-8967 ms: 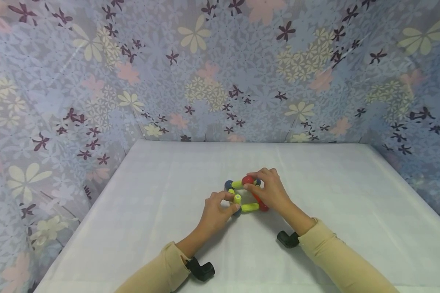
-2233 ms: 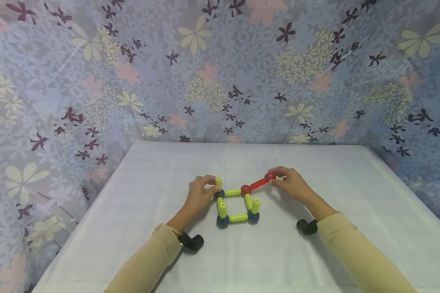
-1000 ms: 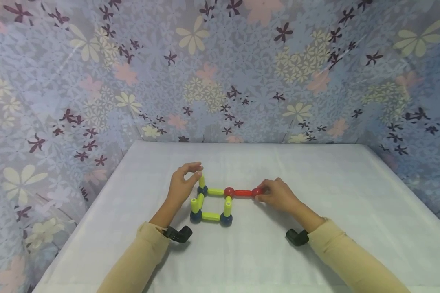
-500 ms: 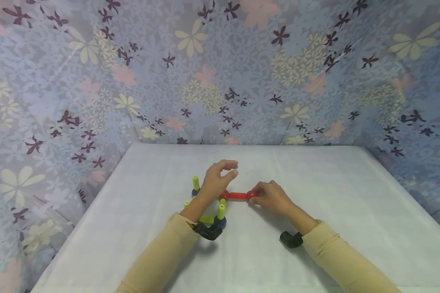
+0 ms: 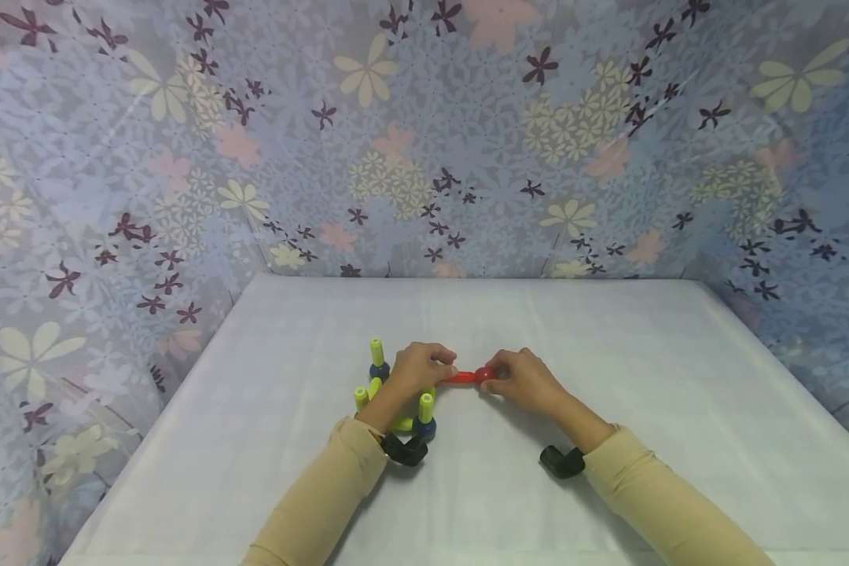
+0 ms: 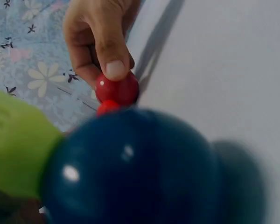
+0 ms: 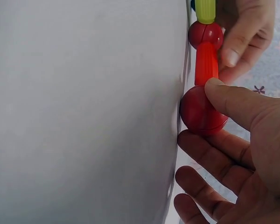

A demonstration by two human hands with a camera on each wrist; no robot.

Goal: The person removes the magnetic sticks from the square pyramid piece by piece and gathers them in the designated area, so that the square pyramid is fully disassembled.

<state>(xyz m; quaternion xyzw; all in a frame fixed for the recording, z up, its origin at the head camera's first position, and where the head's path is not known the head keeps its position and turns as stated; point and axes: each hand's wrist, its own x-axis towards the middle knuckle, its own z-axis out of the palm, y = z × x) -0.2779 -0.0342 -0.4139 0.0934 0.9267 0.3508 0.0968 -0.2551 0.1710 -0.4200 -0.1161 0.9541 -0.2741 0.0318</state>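
Note:
My right hand (image 5: 527,383) pinches a red ball (image 5: 484,376) between thumb and fingers. A red rod (image 7: 206,64) joins that ball to a second red ball (image 7: 206,35), which has a yellow-green rod (image 7: 205,10) on its other side. My left hand (image 5: 419,369) is over this second ball, its thumb close beside the red rod and its fingers loosely bent. In the head view that hand hides the second ball. Beneath the left forearm lies a frame of dark blue balls (image 5: 424,428) and yellow-green rods, some upright (image 5: 376,350).
A white cloth covers the table (image 5: 608,330). Behind it hangs a floral curtain (image 5: 424,157). Each wrist wears a black camera (image 5: 562,462). A large blue ball (image 6: 130,168) fills much of the left wrist view.
My left hand left the upright rod at the back left corner, moved right and came down over the second red ball. My right hand kept its grip as the frame shifted left, then slightly settled.

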